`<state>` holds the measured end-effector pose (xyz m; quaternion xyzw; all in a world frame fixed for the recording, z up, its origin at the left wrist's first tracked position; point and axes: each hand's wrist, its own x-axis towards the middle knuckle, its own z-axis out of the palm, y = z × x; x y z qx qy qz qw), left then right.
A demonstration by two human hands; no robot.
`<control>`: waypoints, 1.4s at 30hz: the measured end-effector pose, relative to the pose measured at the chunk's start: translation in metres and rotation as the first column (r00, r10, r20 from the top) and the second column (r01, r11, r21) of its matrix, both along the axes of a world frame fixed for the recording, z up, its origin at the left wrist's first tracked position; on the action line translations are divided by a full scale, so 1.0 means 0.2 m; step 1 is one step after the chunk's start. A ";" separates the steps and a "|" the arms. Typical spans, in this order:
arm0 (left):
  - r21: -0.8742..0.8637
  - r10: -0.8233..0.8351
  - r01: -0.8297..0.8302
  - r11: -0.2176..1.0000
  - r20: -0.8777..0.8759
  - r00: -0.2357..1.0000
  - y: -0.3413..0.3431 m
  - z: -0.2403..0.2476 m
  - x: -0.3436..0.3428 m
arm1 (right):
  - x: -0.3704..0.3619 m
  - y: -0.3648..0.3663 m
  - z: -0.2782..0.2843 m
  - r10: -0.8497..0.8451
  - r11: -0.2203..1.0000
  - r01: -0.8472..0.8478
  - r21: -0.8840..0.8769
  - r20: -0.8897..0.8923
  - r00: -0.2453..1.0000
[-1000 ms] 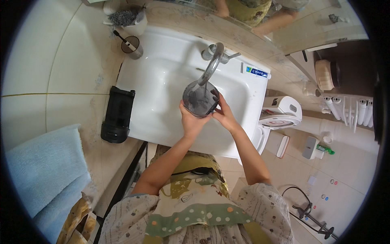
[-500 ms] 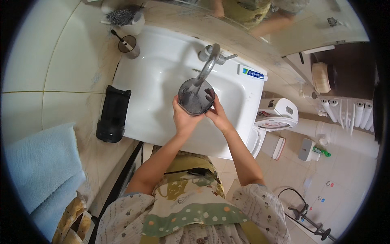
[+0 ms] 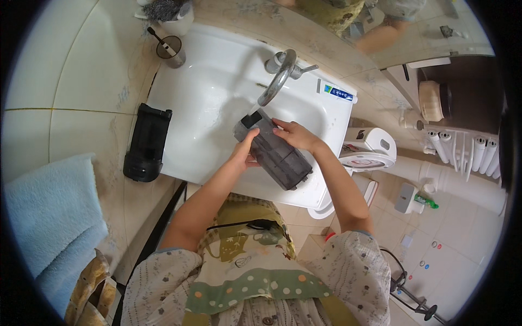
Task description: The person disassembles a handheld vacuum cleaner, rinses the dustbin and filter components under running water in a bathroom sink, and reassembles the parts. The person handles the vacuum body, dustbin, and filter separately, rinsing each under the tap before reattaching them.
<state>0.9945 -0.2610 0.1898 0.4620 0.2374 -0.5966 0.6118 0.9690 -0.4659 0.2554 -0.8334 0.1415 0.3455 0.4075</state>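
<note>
A dark grey, see-through plastic tank (image 3: 280, 157) lies tilted on its side between my two hands, over the white sink (image 3: 196, 146). Its upper left end is under the spout of the chrome faucet (image 3: 280, 81), with water at that end. My left hand (image 3: 244, 151) grips the tank's left side, thumb on top near a black patch. On the upper right side, my right hand (image 3: 296, 135) holds it with fingers over the top. The lower right end, with small dark tabs, points toward me.
A black plastic housing (image 3: 147, 142) stands at the sink's left edge. A cup with a toothbrush (image 3: 171, 51) sits at the back left corner, a toothpaste tube (image 3: 338, 92) at the back right. A blue towel (image 3: 57, 212) hangs left; a white toilet (image 3: 367, 149) is on the right.
The tank was upright with its open top facing up under the faucet. Now it is tipped over onto its side, its far end toward the lower right, and both hands have shifted their grip.
</note>
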 end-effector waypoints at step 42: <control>-0.413 0.138 -0.162 0.896 -0.087 0.987 0.13 0.32 -0.08 | -0.41 0.29 0.15 0.139 0.928 0.124 -0.352 0.634 0.761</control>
